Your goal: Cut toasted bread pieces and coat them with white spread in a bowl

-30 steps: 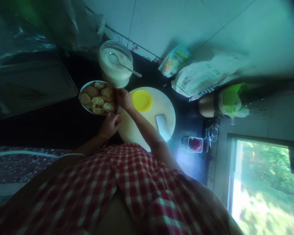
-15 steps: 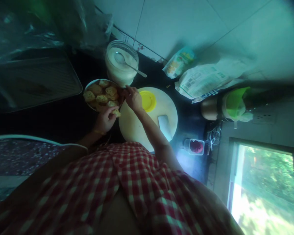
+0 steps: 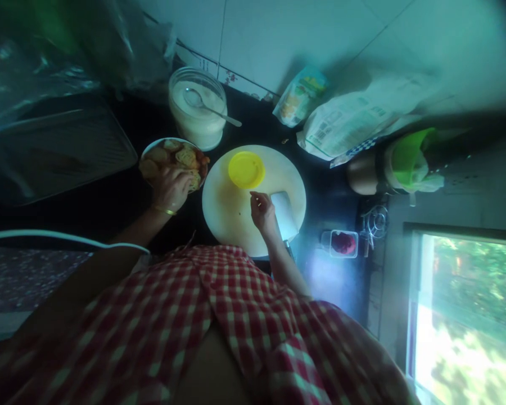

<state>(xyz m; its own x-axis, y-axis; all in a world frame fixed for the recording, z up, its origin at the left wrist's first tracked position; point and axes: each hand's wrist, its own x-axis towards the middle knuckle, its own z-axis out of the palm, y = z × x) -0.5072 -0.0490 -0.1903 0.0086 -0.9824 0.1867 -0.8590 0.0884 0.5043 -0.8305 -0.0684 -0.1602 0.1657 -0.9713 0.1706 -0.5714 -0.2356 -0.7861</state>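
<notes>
My left hand point(image 3: 171, 190) reaches over the near rim of a round bowl point(image 3: 165, 139), its fingers closed on a golden, dark-flecked slice of pastry point(image 3: 194, 180). Several similar pieces point(image 3: 186, 157) fill the bowl, some half hidden under my hand. Above the round white cutting board point(image 3: 223, 225), my right hand point(image 3: 261, 209) has its fingers curled together, with nothing visible in them. A yellow lid point(image 3: 247, 170) lies on the board just beyond it. Beside the right hand rests a cleaver point(image 3: 284, 216), its handle partly behind my forearm.
Behind the bowl stands a jar of white powder point(image 3: 198, 121) with a spoon point(image 3: 211, 107) across its mouth. Packets point(image 3: 301, 98) and a white bag point(image 3: 341, 132) lean by the wall. A dark tray point(image 3: 63, 152) lies left; a small container with something red point(image 3: 343, 244) sits right.
My right hand has drawn back from the bowl's right side to over the board, near the cleaver. My left hand has moved up and over the bowl with the pastry slice.
</notes>
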